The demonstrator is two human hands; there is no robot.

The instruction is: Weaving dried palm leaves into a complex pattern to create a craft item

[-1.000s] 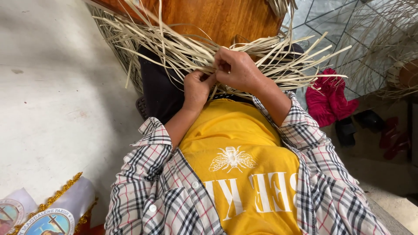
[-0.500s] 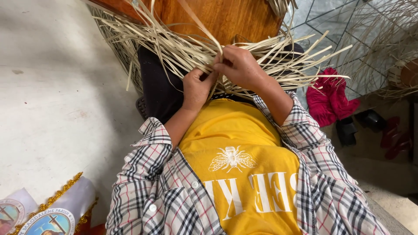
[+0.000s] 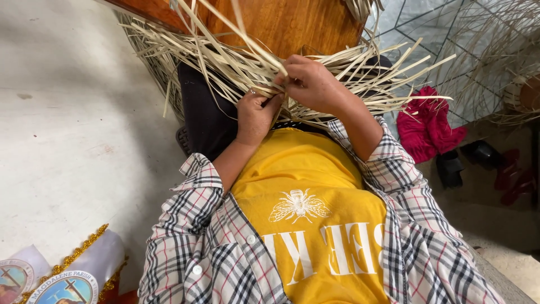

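Seen from above, you sit w/ both hands buried in a spray of pale straw strips (image 3: pixel 236 62) held over your lap, in front of a wooden board (image 3: pixel 281 22). Your left hand (image 3: pixel 256 115) is curled shut, fingers pinching strips where they cross at the centre of the weave; your right hand (image 3: pixel 312 84) is closed over the same spot from the other side, thumb & fingers gripping strips, one long strand rising up-left from that grip. The two hands touch, knuckles nearly together. Loose strip ends fan out left, right & upward around them. Below the hands: your yellow shirt (image 3: pixel 304 191) w/ a white insect print, under an open plaid overshirt (image 3: pixel 191 247), sleeves pushed back off the forearms. A red cloth (image 3: pixel 427 124) lies on the tiled floor (image 3: pixel 427 34) to your right, near dark shoes (image 3: pixel 450 166); a second straw piece (image 3: pixel 500 67) sits further right. Bottom left, a white banner w/ gold trim (image 3: pixel 84 264) rests on the pale concrete floor (image 3: pixel 67 124).
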